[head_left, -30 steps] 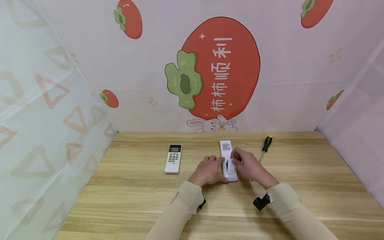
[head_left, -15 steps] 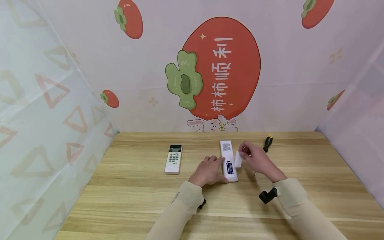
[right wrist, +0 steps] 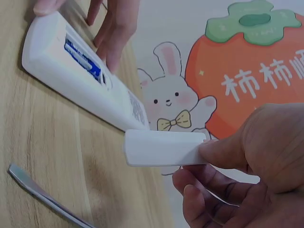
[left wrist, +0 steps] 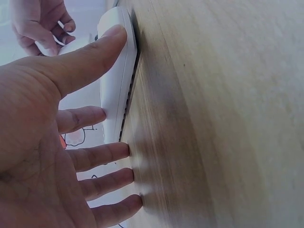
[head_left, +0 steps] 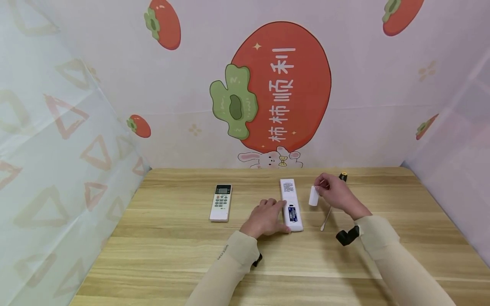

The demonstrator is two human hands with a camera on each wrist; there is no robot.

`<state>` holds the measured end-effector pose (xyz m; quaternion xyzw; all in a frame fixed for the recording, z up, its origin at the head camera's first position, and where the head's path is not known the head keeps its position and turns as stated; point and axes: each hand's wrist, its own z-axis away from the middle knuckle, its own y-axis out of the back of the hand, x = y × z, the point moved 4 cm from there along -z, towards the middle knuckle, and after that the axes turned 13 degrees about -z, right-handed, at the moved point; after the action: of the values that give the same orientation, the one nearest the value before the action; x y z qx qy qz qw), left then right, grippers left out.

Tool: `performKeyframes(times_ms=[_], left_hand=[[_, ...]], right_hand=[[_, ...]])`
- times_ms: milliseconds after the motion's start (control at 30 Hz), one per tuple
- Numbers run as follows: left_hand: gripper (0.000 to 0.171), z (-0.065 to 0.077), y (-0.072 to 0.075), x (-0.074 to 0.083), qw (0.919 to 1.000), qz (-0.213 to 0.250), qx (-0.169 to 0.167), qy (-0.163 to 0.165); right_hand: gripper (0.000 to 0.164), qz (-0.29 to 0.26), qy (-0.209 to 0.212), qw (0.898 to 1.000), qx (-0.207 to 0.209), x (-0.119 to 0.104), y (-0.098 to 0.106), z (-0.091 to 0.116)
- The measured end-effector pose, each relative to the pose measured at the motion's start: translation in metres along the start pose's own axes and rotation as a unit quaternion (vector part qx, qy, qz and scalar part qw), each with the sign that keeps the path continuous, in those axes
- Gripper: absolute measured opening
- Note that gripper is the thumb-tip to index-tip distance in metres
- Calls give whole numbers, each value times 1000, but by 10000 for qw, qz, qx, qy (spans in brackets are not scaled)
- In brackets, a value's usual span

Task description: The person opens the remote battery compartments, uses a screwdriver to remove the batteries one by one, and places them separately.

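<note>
A white remote control (head_left: 288, 193) lies face down on the table, its battery compartment uncovered. Two blue batteries (right wrist: 85, 61) sit side by side inside. My left hand (head_left: 266, 217) steadies the remote with straight fingers. In the left wrist view, its thumb (left wrist: 95, 59) presses on the near end and the index finger touches the side, while the other fingertips rest on the table. To the right, my right hand (head_left: 338, 195) pinches the white battery cover (right wrist: 164, 148) at one end between thumb and fingers, raised above the table and apart from the remote.
A second remote control (head_left: 220, 203), face up with buttons and a small screen, lies to the left. Behind my right hand is a screwdriver (head_left: 343, 177), black and yellow at the handle, its metal shaft (right wrist: 47, 204) pointing toward me. A printed backdrop stands at the table's far edge.
My right hand has lifted the battery cover off the remote control and carried it to the right, exposing the batteries. My left hand has stayed in place on the remote.
</note>
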<state>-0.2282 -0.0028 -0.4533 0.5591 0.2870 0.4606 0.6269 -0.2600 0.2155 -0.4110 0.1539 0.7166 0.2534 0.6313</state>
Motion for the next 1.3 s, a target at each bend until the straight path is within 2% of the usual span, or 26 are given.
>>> performKeyframes(times_ms=[200, 600, 900, 1133, 1300], left_hand=[[85, 0, 1, -1, 10000, 18, 13, -21], [85, 0, 3, -2, 10000, 55, 18, -29], [85, 0, 2, -2, 10000, 83, -25, -11], [86, 0, 3, 0, 10000, 59, -63, 17], [86, 0, 1, 0, 9999, 77, -97, 82]], right_hand=[[9, -175, -450, 9988, -98, 15, 4, -11], [14, -69, -1066, 9941, -196, 30, 5, -30], [16, -43, -1228, 9923, -121, 40, 7, -39], [17, 3, -1504, 9886, -115, 45, 7, -42], [17, 177, -1494, 9885, -123, 51, 6, -44]])
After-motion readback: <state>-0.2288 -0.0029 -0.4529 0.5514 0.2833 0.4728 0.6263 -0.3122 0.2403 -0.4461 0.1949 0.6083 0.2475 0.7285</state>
